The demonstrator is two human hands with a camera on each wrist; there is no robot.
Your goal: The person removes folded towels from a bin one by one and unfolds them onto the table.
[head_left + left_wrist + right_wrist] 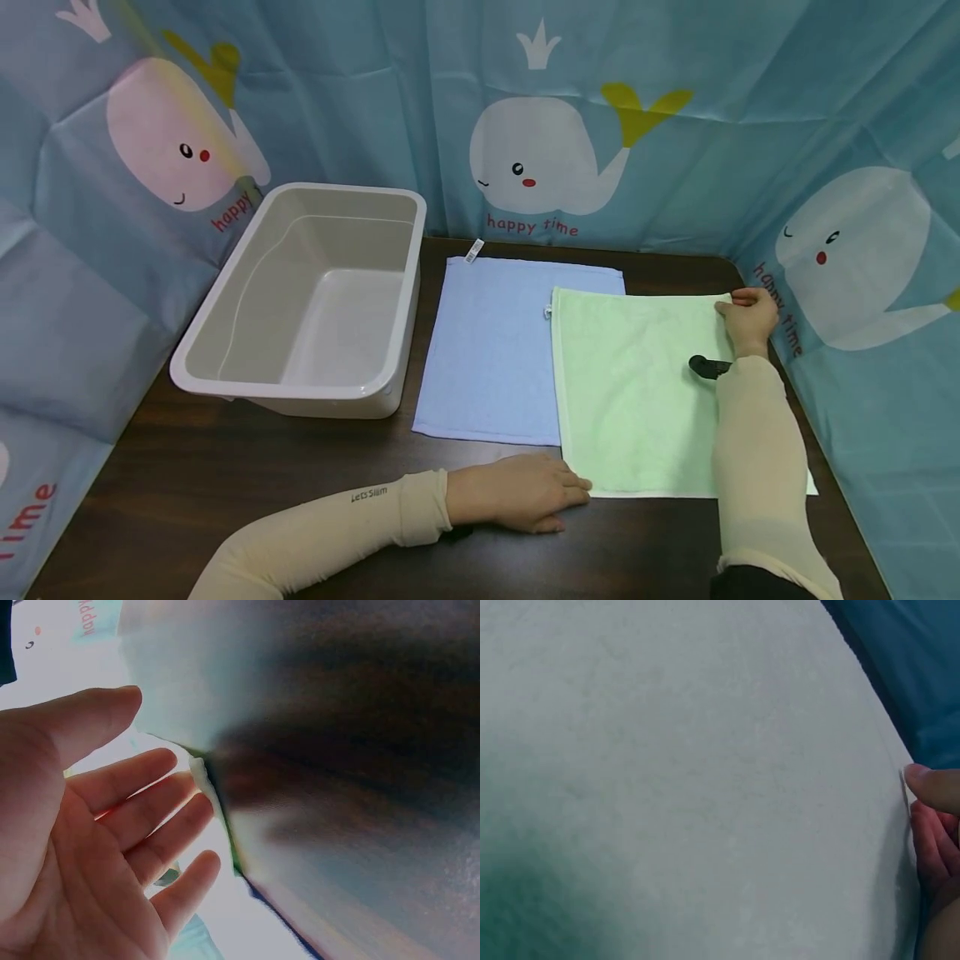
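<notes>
A light green towel (637,392) lies flat on the table, its left part over a blue towel (491,350). My right hand (750,319) pinches the green towel at its far right corner; in the right wrist view the thumb (934,787) and fingers meet at the cloth's edge. Fingertips of my left hand (521,493) touch the near left corner of the green towel. That hand's fingers are spread and nearly straight in the left wrist view. A small white tag (474,250) sticks out at the blue towel's far edge.
A grey plastic tub (405,317) with nothing in it stands left of the towels on the dark wooden table (300,467). Blue curtains (360,100) with whale prints hang along the back and both sides.
</notes>
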